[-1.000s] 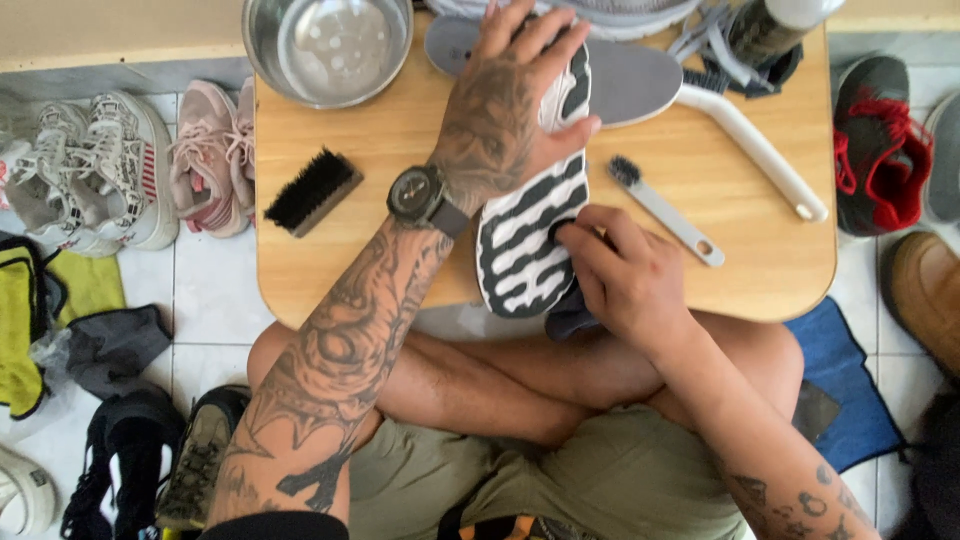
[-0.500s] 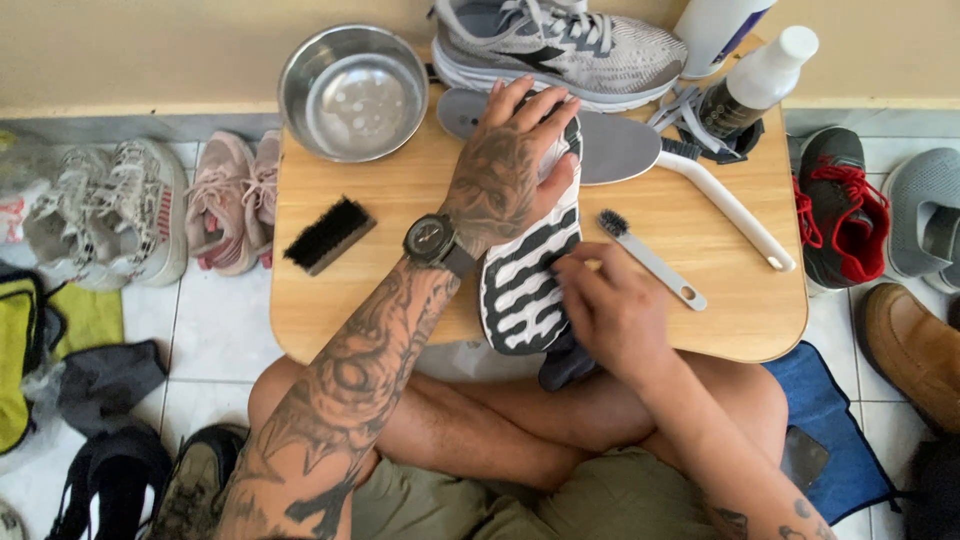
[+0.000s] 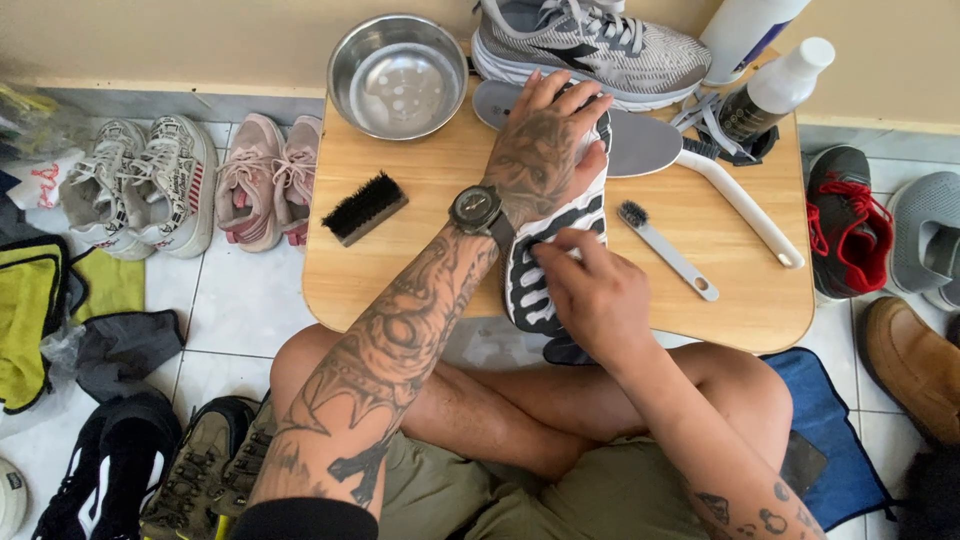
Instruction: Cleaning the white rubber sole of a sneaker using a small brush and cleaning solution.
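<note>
A sneaker (image 3: 535, 285) lies sole-up on a low wooden table (image 3: 420, 270), its black and white tread showing. My left hand (image 3: 545, 150) presses flat on the far part of that sole and holds it down. My right hand (image 3: 590, 290) rests on the near part of the sole with the fingers bunched; something dark shows under it, too hidden to name. A grey insole (image 3: 640, 140) lies just beyond my left hand.
On the table: a steel bowl (image 3: 398, 75), black block brush (image 3: 364, 207), small grey brush (image 3: 665, 250), long white-handled brush (image 3: 745, 205), grey sneaker (image 3: 590, 45), two bottles (image 3: 775, 90). Shoes crowd the tiled floor left (image 3: 150, 185) and right (image 3: 845, 220).
The view has tilted so the bowl, grey sneaker and bottles now show fully. My right hand has shifted slightly up the sole; my left hand stays pressed on it.
</note>
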